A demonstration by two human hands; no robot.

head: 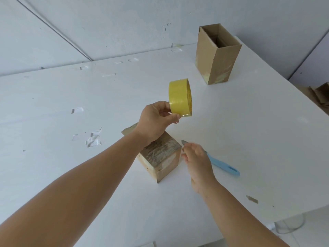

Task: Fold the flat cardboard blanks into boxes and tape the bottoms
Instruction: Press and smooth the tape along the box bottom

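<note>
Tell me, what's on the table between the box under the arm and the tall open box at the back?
Nothing rests there. In the head view, only bare white table separates the taped box from the open box; the left hand holds the tape roll above it.

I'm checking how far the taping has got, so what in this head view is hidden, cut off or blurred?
- Near box: its far part is covered by the left forearm; flaps underneath unseen.
- Far box: its inside bottom is hidden by its own walls.
- Blue knife: the right hand covers its middle and is motion-blurred; contact unclear.
- Tape roll: its print is too small to read; the left hand hides part of it.
- Brown cardboard: cut off by the right edge.
</note>
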